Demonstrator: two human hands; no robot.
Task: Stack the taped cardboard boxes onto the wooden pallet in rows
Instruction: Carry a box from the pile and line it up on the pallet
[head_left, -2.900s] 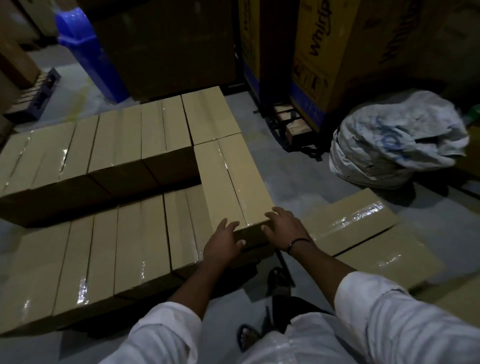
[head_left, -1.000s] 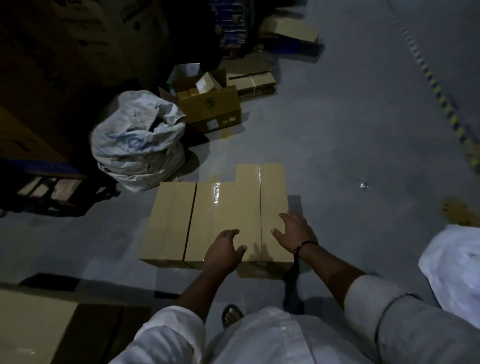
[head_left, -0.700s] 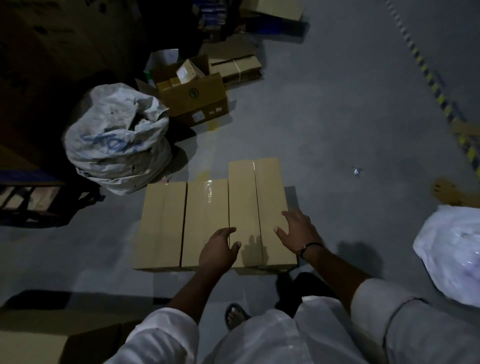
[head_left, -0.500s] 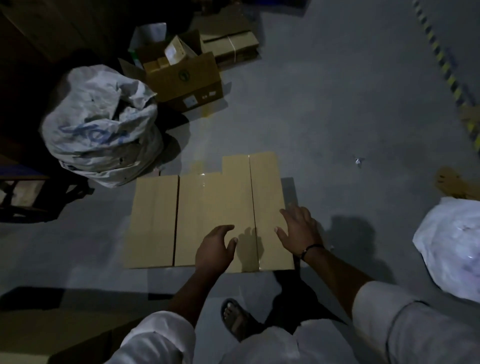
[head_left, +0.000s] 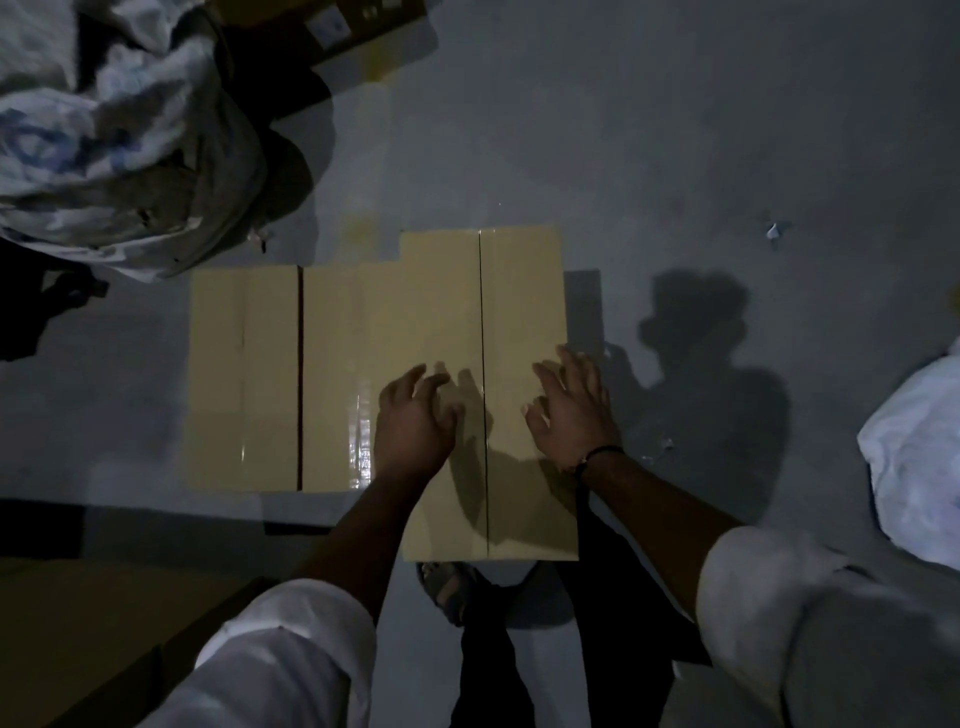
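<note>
A tan taped cardboard box (head_left: 519, 312) lies on the grey floor in the middle of the view, raised above the others, with a dark line down its middle. Two more taped boxes (head_left: 244, 374) sit side by side to its left, lower down, with glossy tape strips. My left hand (head_left: 413, 421) hovers at or rests on the raised box's left edge, fingers loosely spread and holding nothing. With spread fingers, my right hand (head_left: 571, 410) is at the box's right edge, a dark band on its wrist. The pallet is out of view.
A large white printed sack (head_left: 114, 150) stands at the upper left, with a brown carton (head_left: 363, 31) behind it. A white bag (head_left: 914, 467) lies at the right edge. Dark cardboard (head_left: 104, 634) fills the lower left corner. My sandalled foot (head_left: 452, 587) is just below the box.
I turned from the stacked boxes to the boxes on the floor. Over the last second my view has dropped closer, and both hands have settled over the raised box.
</note>
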